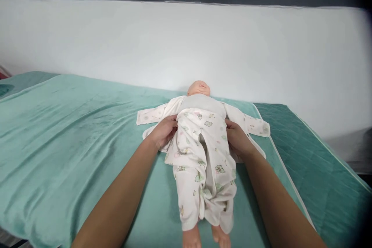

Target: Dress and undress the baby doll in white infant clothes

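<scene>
A baby doll (199, 88) lies on its back, head toward the wall and bare feet toward me. Its white printed pants (200, 139) reach up to the belly, and their legs end above the feet. A white long-sleeved baby top (258, 127) is on its arms, both sleeves stretched out sideways and the front panels spread open beneath it. At the left side of the waist, my left hand (166, 132) is closed on the pants' edge. My right hand (238, 138) grips the opposite side of the waist. Some fingertips of both hands are hidden by the cloth.
Under the doll is a light green blanket (72, 131), wrinkled at the left. A darker green quilted cover (314, 155) shows at the right. Behind the bed stands a white wall (145, 42) with a dark band along its top.
</scene>
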Motion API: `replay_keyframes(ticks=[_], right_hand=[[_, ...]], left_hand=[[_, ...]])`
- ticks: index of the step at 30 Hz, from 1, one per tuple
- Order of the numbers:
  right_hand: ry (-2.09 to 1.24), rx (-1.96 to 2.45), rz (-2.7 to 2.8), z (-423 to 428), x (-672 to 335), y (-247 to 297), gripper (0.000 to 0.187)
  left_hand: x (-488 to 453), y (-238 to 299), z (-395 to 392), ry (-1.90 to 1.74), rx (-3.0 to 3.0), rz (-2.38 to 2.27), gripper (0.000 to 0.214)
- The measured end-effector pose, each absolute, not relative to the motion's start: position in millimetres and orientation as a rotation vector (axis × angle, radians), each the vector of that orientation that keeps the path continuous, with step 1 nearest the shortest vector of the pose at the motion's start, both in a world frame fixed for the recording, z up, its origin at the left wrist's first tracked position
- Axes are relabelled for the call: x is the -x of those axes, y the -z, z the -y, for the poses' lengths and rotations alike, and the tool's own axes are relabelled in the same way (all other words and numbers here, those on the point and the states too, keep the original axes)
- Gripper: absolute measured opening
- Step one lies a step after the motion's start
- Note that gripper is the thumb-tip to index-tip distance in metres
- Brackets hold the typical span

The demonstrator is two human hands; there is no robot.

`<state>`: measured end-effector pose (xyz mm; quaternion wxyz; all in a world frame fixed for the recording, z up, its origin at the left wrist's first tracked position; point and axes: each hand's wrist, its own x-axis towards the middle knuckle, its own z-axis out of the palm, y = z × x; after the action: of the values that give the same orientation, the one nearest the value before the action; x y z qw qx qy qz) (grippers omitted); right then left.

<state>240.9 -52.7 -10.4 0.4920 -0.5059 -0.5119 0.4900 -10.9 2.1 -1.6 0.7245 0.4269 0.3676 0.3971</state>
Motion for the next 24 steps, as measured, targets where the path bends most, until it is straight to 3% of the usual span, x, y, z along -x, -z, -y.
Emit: replay_keyframes(ticks=[15, 19, 24], right_hand=[[-1.215, 1.106, 1.197, 47, -243, 17, 0.03], [-1.219, 1.123, 1.15, 46, -242, 16, 0.031], [-1.197, 1.135, 1.185, 46, -239, 12, 0.031]], left_hand=[[10, 1, -2, -0.847, -1.019, -0.699, 0.054], [6, -3, 2, -0.877, -1.156, -0.72, 0.047], [3, -8, 5, -1.006, -1.563, -0.968, 0.024]])
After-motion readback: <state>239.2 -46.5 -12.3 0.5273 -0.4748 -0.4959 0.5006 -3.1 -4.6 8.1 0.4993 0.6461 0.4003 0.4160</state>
